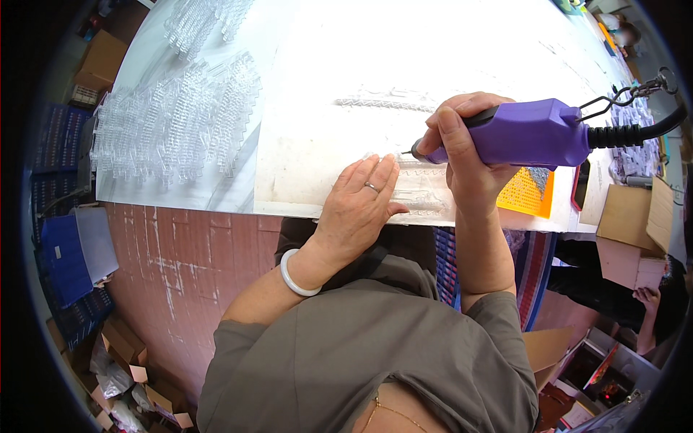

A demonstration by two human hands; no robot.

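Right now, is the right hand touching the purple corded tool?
Touching. The head view shows the right hand wrapped around the front part of the purple corded tool, skin against the casing.

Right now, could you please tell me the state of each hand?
Left hand: open, palm down over the white board; anything pressed beneath cannot be told.
Right hand: closed, holding the purple corded tool.

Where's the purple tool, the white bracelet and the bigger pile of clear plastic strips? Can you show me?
Purple tool point(533, 136): head view, on its body.
White bracelet point(286, 275): head view, on its left side.
Bigger pile of clear plastic strips point(177, 119): head view, around its middle.
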